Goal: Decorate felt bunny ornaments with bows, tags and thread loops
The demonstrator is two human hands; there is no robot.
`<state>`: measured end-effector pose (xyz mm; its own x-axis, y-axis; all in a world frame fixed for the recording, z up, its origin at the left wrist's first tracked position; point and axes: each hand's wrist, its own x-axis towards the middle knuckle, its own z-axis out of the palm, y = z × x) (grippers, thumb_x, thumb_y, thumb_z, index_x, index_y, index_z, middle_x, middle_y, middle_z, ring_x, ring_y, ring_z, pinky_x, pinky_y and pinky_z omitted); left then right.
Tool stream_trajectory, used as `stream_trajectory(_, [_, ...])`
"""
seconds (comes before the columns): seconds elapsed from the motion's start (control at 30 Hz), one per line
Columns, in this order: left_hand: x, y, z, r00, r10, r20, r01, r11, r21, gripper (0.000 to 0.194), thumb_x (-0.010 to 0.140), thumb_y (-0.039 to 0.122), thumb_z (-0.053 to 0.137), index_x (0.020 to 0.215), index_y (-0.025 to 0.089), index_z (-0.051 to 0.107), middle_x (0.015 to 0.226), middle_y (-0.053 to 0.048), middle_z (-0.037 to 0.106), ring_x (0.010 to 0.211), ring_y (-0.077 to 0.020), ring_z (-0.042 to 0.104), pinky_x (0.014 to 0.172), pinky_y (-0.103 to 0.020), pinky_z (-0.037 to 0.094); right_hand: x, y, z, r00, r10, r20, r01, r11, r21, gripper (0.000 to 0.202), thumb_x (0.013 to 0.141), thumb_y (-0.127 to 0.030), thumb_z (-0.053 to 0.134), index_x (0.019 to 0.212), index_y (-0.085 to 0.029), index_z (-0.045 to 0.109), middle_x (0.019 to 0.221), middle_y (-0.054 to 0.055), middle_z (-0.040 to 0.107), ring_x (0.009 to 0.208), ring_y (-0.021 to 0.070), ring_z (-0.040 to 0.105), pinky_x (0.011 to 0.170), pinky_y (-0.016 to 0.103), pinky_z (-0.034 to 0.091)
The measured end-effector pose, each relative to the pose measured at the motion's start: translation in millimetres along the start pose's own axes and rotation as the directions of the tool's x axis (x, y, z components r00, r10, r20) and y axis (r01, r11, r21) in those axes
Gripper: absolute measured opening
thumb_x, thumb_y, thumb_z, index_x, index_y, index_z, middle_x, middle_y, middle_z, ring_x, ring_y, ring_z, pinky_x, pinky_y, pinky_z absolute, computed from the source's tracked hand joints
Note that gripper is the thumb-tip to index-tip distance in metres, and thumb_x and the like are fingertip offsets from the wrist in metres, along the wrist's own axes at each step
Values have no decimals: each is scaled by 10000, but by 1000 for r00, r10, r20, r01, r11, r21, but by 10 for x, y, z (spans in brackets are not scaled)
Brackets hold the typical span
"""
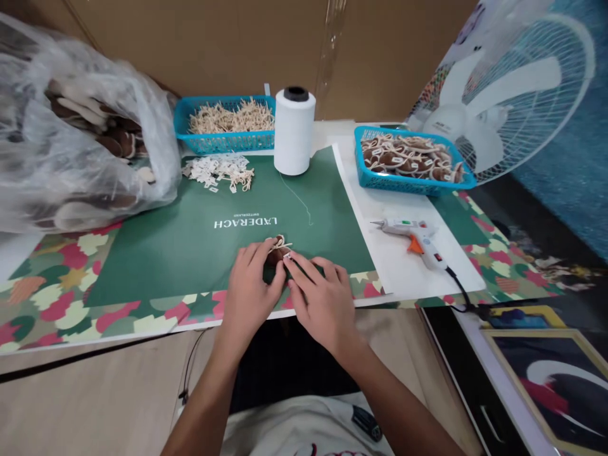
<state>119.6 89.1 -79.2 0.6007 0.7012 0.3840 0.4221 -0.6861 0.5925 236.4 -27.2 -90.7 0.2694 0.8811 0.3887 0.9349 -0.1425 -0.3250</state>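
Back wall: we see a brown, cardboard-like panel (213, 50) across the top, with a shiny vertical strip (331, 57) right of centre.
Right side: we find a textured blue expanse (565, 177) along the upper right edge, behind a white fan (506, 104).
Surface: we see camouflage-like patterned covering (66, 310) along its front edge.
Floor: we make out pale, wood-look panels (90, 405) at lower left.
Lower right corner: we notice a framed picture (527, 354).
Light: we find it fairly even.

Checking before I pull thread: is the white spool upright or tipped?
Upright: the white spool stands on the green sheet, its black core showing at the top.
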Motion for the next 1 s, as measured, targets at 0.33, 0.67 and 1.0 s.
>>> stream_trajectory(0.33, [-17,-224,-20,999,38,-7,-38,998,-40,392,1012,323,574,1394,239,598,1280,-89,728,1141,-288,653,1011,-456,529,172,-96,33,961,275,14,-273,947,169,475,993,-312,612,1458,-219,587,1385,75,707,1239,261,638,1017,429,481])
stream_trajectory(0.67, [-16,-504,22,1000,-14,0,14,982,-189,437,968,501,593,1359,313,638,1344,-92,711,1226,-337,683,1017,-522,577,389,-148,6,921,389,21,-364,840,403,202,844,-150,740,1006,-266,708,1075,-6,759,1027,225,690,933,388,475])
stream_trajectory(1.0, [-4,-442,-54,990,-137,-37,122,953,-277,835,934,587,619,1636,290,279,1130,-95,758,973,-306,749,916,-518,624,1081,841,-718,885,459,72,-371,604,706,278,796,-428,759,921,-199,662,870,22,739,810,174,687,764,301,521])
